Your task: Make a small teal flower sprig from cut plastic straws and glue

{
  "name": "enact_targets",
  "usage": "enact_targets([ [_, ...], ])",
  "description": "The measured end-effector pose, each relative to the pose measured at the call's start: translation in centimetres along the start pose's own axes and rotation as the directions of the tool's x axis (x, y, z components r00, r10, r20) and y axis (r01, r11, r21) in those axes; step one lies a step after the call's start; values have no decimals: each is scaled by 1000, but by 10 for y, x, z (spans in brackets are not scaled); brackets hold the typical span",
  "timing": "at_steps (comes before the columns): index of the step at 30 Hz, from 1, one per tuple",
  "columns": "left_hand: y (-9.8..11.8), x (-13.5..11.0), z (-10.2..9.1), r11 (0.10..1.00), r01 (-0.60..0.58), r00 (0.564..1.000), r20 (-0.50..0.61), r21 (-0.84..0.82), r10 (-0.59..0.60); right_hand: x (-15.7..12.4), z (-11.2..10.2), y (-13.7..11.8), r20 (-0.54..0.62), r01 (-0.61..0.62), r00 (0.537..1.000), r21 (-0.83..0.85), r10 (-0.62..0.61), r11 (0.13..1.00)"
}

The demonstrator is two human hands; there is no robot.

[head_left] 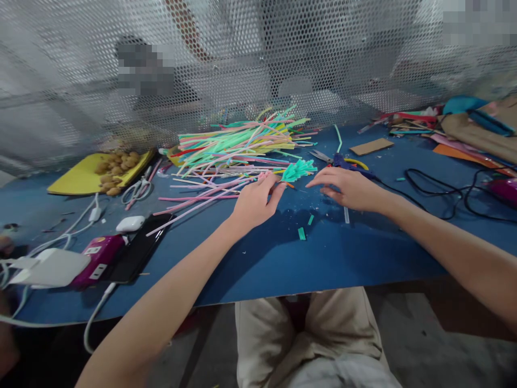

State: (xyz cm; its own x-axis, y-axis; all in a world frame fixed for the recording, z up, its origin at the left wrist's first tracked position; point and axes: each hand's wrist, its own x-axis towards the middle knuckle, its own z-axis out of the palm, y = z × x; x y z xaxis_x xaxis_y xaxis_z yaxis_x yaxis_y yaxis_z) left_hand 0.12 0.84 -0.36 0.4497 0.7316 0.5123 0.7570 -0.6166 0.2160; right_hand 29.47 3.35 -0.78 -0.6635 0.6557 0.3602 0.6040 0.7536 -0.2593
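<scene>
My left hand (pixel 258 202) is closed at the table's middle, its thumb and fingertips at the near end of a fluffy green pipe-cleaner bunch (pixel 299 170). Pink pipe cleaners (pixel 197 200) lie behind and beside that hand. To the right, my right hand (pixel 349 187) hovers palm down, fingers apart, with nothing visible between them. Just beyond it are pliers (pixel 322 157) and a dark blue tool (pixel 343 161), partly hidden by the hand. A translucent stick (pixel 346 215) shows below the right wrist. Small green scraps (pixel 301 233) lie nearer to me.
A large pile of coloured pipe cleaners (pixel 242 141) lies at the back. White-handled scissors (pixel 138 189), a yellow sheet (pixel 76 175), a phone (pixel 137 250) and a purple power strip (pixel 99 261) are at left. A black cable (pixel 438 186) loops at right near a cardboard strip (pixel 371 146).
</scene>
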Motion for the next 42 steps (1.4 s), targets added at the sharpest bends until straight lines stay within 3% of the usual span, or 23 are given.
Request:
enact_targets([
  [2,-1,-1,3,999,-24,1000,14,24,24,1,1,3,-23,-30,999,45,31,999],
  [7,-1,-1,5,998,-37,998,44,51,35,3,7,7,-98,109,989,-10,-109,994],
  [11,0,-1,4,996,-61,995,77,69,55,4,8,1,-184,-23,982,44,31,999],
  [15,-2,-1,5,994,-92,991,98,59,86,6,1,-10,-413,-61,908,40,72,997],
  [17,-4,-2,6,993,-102,990,101,56,95,5,-2,-13,-472,-47,880,42,61,998],
  [26,-3,-2,5,993,-88,993,83,75,82,-3,-5,-16,-547,133,833,54,-82,990],
  [38,-1,-3,3,995,-60,994,98,78,52,-1,0,-15,-580,175,792,-86,-192,981],
  [42,-2,-3,3,995,-61,994,96,82,53,-1,0,-13,-563,179,797,-128,-220,976],
])
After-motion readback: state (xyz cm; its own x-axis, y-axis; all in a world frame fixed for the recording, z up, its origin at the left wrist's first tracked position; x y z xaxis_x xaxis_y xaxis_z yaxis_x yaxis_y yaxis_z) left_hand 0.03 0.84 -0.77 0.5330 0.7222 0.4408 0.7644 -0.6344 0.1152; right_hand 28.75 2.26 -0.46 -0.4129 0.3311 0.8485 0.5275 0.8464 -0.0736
